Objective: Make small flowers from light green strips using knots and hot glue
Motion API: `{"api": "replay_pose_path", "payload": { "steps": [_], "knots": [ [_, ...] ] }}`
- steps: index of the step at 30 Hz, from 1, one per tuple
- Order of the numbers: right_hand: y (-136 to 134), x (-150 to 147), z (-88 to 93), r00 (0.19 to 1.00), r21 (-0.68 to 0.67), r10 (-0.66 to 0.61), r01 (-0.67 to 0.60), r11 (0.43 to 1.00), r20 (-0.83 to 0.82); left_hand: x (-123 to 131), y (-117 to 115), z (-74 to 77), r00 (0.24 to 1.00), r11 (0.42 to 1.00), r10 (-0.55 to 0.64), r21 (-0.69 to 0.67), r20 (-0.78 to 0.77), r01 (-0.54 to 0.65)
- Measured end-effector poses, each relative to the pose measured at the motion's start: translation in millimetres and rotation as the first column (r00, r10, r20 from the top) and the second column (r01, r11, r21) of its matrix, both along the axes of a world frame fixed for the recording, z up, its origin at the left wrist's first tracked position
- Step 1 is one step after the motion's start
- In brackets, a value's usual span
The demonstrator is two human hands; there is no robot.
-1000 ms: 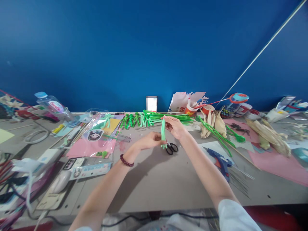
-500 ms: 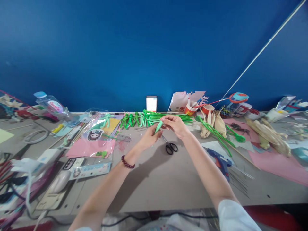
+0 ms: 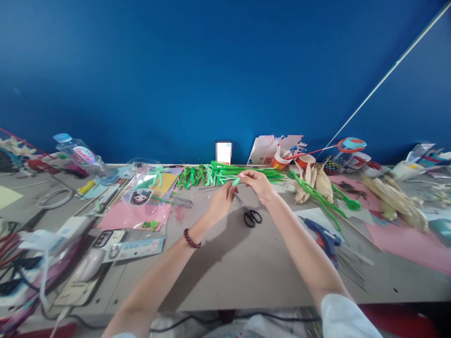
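at frame centre, left hand and right hand hold a fuzzy pale-green strip between pinched fingers, probably to steady it.

light-green piece partly hidden by left grip and right grip. scissors: tips hidden by left grip. yellow paper cut off at left edge.

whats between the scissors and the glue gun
In the head view, the right forearm crosses between the scissors and the glue gun; bare tabletop shows on the scissors' side of it.
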State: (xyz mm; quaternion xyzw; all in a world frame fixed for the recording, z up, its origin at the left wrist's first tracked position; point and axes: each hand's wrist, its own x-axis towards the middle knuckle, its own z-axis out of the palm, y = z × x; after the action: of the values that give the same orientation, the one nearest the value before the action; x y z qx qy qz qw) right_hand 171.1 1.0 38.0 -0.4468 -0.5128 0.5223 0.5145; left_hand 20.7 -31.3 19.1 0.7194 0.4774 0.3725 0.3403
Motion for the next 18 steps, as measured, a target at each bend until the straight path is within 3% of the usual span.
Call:
{"api": "replay_pose_path", "payload": {
  "steps": [6,13,18],
  "knots": [
    [-3,-8,-2.6,0.999,-0.024,0.023,-0.024,0.999,-0.038,-4,4,7.6,0.995,0.999,-0.047,-0.011,0.092,0.049],
    [-2,-8,-7.4,0.990,-0.044,0.097,-0.102,0.994,-0.099,-5,-2,9.5,0.994,0.990,0.044,0.141,-0.098,-0.030],
    [0,-8,-11.0,0.971,-0.143,0.106,-0.139,0.980,-0.213,-5,-7,11.6,0.944,0.960,0.161,0.266,-0.289,-0.083]
  ]
}}
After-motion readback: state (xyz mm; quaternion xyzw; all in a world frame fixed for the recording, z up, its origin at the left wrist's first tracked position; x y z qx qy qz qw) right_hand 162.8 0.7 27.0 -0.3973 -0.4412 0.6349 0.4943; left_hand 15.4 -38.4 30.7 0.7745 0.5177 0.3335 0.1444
